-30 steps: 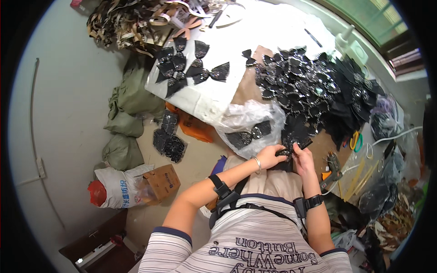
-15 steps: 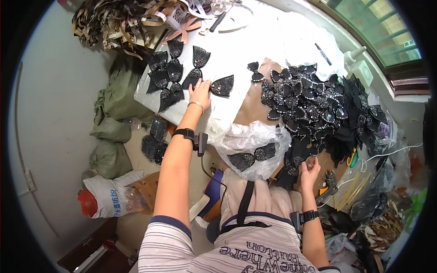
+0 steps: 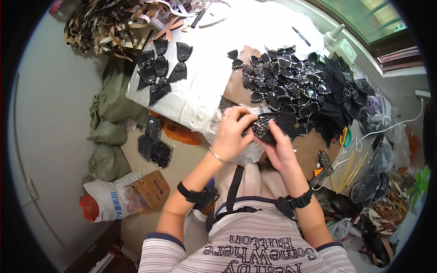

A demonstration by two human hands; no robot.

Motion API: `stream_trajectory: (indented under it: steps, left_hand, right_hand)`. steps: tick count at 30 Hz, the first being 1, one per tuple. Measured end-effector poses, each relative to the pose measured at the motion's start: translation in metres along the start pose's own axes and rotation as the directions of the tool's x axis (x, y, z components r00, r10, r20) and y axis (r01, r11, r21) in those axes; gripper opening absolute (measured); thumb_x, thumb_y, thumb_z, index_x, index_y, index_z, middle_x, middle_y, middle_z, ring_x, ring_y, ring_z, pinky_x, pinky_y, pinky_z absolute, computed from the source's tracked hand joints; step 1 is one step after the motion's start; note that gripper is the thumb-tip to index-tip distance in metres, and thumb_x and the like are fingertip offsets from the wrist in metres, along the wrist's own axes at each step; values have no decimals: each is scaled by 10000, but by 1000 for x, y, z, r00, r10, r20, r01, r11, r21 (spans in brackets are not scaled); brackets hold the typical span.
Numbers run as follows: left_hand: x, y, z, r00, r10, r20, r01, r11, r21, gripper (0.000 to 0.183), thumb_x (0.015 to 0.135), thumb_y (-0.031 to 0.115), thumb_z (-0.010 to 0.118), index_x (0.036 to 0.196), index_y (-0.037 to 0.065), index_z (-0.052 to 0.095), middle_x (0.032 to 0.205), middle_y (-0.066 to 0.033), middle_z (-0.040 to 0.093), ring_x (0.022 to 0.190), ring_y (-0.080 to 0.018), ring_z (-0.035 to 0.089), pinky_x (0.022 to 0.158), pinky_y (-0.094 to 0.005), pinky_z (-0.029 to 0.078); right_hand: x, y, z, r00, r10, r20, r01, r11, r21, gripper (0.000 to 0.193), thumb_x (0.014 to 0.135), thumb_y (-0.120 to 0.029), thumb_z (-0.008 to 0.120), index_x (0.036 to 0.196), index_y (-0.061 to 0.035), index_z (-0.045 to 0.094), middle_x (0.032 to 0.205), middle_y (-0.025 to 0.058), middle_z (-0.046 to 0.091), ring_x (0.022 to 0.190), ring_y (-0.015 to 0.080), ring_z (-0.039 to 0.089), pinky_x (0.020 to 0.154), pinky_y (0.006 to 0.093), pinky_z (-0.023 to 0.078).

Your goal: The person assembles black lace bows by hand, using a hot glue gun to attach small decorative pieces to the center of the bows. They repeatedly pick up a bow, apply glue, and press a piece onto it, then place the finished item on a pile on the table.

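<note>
My left hand [image 3: 231,136] and right hand [image 3: 283,152] held a black bow [image 3: 261,128], apparently adjusting it, which next called for a steady grip.

Lettering [image 3: 261,240] marks the shirt [image 3: 214,225], sack [image 3: 102,187] and carton [image 3: 152,192].

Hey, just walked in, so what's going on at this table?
A person is holding a black sparkly bow in both hands, left hand and right hand, over the table's near edge. More black bows lie apart on the white cover to the left. A big pile sits beyond the hands, rightward; a glue gun lies at the right.
</note>
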State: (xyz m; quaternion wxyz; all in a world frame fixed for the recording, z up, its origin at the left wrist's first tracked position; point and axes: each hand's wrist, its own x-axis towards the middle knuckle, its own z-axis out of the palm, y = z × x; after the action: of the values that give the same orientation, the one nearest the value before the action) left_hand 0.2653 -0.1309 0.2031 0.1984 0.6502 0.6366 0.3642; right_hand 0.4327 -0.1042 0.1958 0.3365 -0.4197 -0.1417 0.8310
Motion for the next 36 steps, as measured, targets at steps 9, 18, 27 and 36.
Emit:
stream_trajectory:
  steps: [9,18,27,36]
  left_hand:
    - [-37,115,10,922,-223,316,370,272,-888,765,810,151,717,1443,55,300,1412,-123,400,1254,-180,434,1044,-337,369]
    - [-45,152,5,886,-236,400,350,-227,-909,600,840,53,584,1396,-14,368,1375,-113,424,1260,-203,429,1094,-346,302]
    - [-46,164,8,858,-237,456,469,-2,-883,696,773,125,686,1372,-74,393,1346,-178,491,1256,-271,481,1084,-402,355]
    - [-46,156,20,937,-166,308,337,190,-922,782,691,-13,799,1376,-23,422,1228,-75,502,1171,-212,515,1040,-354,432]
  right_hand:
    - [-97,-42,5,980,-180,79,180,984,3,278,921,-90,607,1184,-16,555,1121,73,624,1009,167,608,879,312,495]
    - [-144,-46,-7,911,-404,88,404,915,22,229,901,-34,623,1125,9,608,1082,84,655,965,155,627,864,286,510]
    - [-188,-69,-35,786,-580,213,580,573,-579,142,892,-40,628,969,78,641,964,95,646,789,137,599,683,240,471]
    - [-200,-85,-94,756,-434,491,644,628,-437,501,776,-170,740,1217,15,589,1192,156,578,1097,236,585,915,342,476]
